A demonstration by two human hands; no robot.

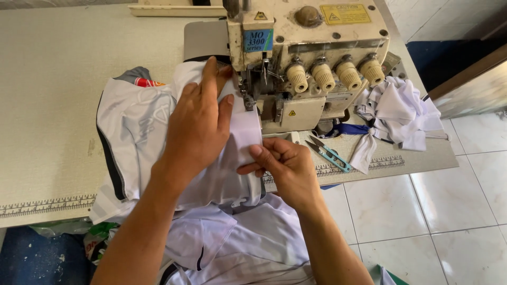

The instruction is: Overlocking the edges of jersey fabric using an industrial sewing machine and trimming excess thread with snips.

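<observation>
We have our left hand (198, 126) spread flat, palm down, on the white garment (142, 137) that lies across the bench (47, 105), its fingers (210, 74) stretched toward the presser foot (248, 97) of the cream overlock sewing machine (311, 58); that hand grips nothing, it only presses the cloth down. Our right hand (288, 169) sits just in front of the machine's bed, with thumb and forefinger closed in a pinch on the near edge of a white fabric strip (245, 134) that runs from the pinch up to the foot. The garment has dark piping along its left side and a bit of red and grey showing at its far corner, and more of it hangs off the bench edge toward our lap. By our judgement the seam is at an early stage: the strip's far end lies at the foot, while most of its length is on our side of the needle, so most of the stitching looks left to do. We cannot tell whether the needle is running. To the right lie teal-handled thread snips (330, 154) on the bench, just beside a heap of white fabric pieces (398, 113). Four ribbed tension knobs (334, 75) line the machine's front.
</observation>
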